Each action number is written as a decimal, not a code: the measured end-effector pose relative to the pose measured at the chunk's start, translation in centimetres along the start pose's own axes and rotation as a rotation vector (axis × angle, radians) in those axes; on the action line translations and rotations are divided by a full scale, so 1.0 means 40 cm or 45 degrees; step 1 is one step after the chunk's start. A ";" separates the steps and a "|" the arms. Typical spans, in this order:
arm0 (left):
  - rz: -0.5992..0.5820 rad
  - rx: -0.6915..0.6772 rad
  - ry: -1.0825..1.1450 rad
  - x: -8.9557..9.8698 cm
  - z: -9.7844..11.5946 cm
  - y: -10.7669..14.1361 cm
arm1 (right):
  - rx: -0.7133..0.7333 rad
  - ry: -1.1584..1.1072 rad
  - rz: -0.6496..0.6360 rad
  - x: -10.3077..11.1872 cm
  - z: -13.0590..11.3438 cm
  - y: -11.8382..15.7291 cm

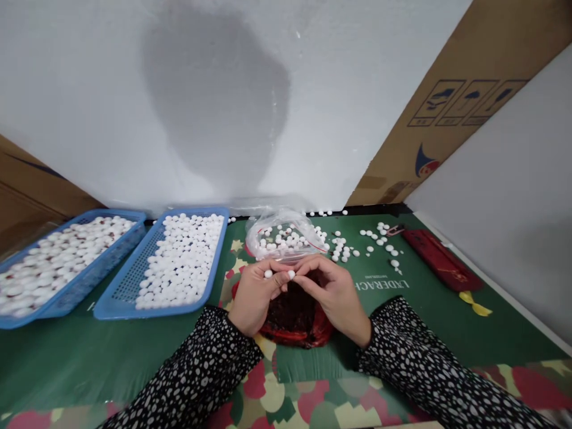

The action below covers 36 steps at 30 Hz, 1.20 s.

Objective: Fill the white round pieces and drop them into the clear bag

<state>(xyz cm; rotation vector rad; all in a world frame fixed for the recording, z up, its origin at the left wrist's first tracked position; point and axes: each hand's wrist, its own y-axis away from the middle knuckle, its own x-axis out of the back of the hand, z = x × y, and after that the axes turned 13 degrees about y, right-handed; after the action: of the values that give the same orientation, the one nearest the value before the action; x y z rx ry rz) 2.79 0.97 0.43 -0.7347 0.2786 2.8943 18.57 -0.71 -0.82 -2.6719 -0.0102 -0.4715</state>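
A small white ball [291, 274] sits between the fingertips of both my hands, over a red plastic bag [324, 335] spread open around a dark, sticky-looking mass [290, 310]. My left hand [255, 298] is closed in a pinch on that ball, and a second white ball [268, 274] rests against its fingers. From the other side, my right hand [337, 295] pinches the same ball with thumb and forefinger. Just beyond the hands lies a clear zip bag [308, 229] with several white balls in it.
Two blue baskets, a near one [126, 292] and a far-left one [71, 304], hold many white balls. Loose white balls [342, 247] lie to the right of the zip bag. A dark red pouch [440, 262] and a yellow scrap [476, 304] are at the right. A white wall [322, 119] stands behind.
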 end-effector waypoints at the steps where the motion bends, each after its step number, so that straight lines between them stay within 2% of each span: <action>1: -0.003 -0.002 -0.030 0.001 0.000 0.001 | -0.023 -0.019 0.005 0.000 0.001 0.001; 4: -0.028 0.009 -0.084 0.003 0.001 0.004 | -0.004 0.017 -0.018 0.007 0.000 -0.001; 8: -0.099 0.051 -0.047 0.001 0.009 0.008 | 0.314 0.233 -0.117 0.024 -0.012 -0.009; 11: -0.113 0.039 -0.098 0.004 0.018 0.005 | 0.482 0.407 -0.013 0.032 -0.015 -0.034; 14: -0.063 -0.013 -0.251 0.015 0.031 -0.001 | 0.530 0.613 0.133 0.036 -0.008 -0.081; 17: -0.040 0.063 -0.239 0.025 0.052 -0.004 | 0.532 0.804 0.110 0.041 0.006 -0.117; 19: -0.029 0.170 -0.144 0.028 0.066 -0.003 | 0.560 0.865 -0.019 0.040 0.015 -0.114; 21: -0.037 0.235 -0.083 0.032 0.075 -0.001 | 0.597 0.940 -0.284 0.032 0.024 -0.092; 23: -0.065 0.235 -0.075 0.036 0.075 0.000 | 0.623 1.058 -0.543 0.016 0.031 -0.063; 25: -0.074 0.203 -0.098 0.042 0.066 -0.002 | 0.638 1.149 -0.667 -0.002 0.038 -0.041; 30: -0.026 0.164 -0.115 0.047 0.043 -0.009 | 0.630 1.091 -0.726 -0.024 0.048 -0.035; 36: -0.043 0.139 -0.144 0.048 0.036 -0.015 | 0.539 0.995 -0.680 -0.002 0.042 -0.049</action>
<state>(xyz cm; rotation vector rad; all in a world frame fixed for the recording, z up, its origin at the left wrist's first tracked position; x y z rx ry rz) 0.59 2.05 0.67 -0.5502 0.4021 2.8492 18.87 1.77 -1.48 -1.8988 -0.5315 -1.4603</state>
